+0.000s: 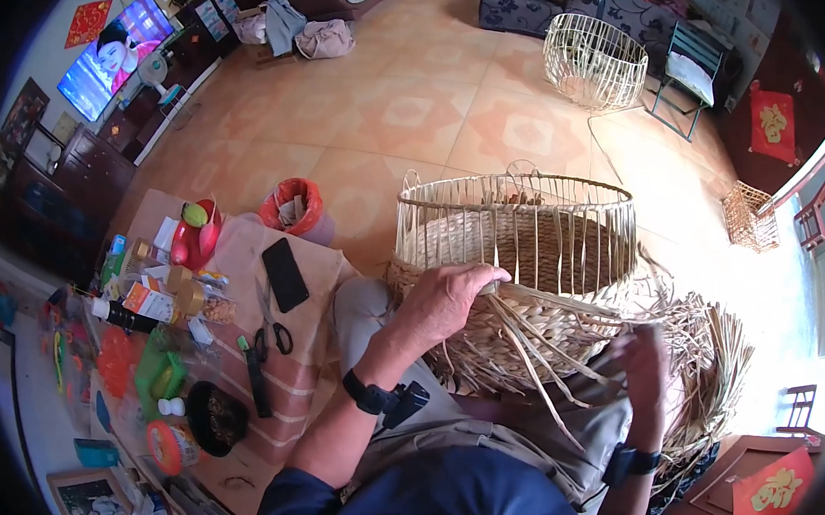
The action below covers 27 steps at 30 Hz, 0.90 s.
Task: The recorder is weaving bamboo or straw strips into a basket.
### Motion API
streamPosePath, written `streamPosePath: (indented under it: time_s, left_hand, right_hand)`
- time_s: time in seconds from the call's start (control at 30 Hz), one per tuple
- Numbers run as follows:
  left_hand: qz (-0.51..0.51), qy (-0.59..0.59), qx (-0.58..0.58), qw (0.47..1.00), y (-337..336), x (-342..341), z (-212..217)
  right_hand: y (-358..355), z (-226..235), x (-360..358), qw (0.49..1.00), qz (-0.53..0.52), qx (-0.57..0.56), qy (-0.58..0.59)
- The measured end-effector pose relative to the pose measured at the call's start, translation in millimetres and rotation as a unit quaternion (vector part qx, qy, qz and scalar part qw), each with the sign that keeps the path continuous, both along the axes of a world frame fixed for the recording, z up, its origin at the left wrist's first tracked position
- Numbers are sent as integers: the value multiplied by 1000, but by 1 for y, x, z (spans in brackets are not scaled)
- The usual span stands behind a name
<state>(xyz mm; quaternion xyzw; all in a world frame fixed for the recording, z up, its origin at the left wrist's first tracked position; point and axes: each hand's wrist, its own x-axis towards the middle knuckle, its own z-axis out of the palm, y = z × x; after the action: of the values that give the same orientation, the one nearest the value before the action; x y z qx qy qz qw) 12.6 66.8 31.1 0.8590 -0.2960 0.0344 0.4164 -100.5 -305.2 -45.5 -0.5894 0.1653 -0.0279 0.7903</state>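
The left grip [443,303] is closed, with straw strands [534,302] pinched between thumb and fingers. The right grip [644,365] is blurred, and whether it is spread or pressed together cannot be told. Gold writing is borne by a red paper [774,122] on the right wall and by a red sheet [774,484] at lower right; a printed label is carried by an orange-and-white packet [148,301]. A tabletop [238,260] at left is crowded with jars, bottles and bags; a black phone [284,274] and scissors [281,337] are laid near its right edge. The basket's right side is crowded by a straw bundle [716,365]. The woven basket [551,258] is placed just beyond the left grip, its near wall met by the fingers.
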Motion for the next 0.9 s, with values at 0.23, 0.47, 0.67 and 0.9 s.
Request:
streamPosePath:
  time_s: [0.23, 0.47, 0.67, 0.9]
  left_hand:
    - [-6, 27, 13, 1000, 8, 0, 3]
    - [-21, 50, 21, 998, 6, 8, -3]
    - [-35, -12, 32, 999, 12, -7, 5]
    - [68, -17, -6, 997, -12, -9, -13]
  right_hand:
    - [112, 58, -11, 949, 281, -123, 79]
    - [152, 91, -16, 935, 322, 48, 140]
    - [150, 186, 25, 948, 296, 90, 77]
    - [103, 128, 64, 883, 205, 369, -206]
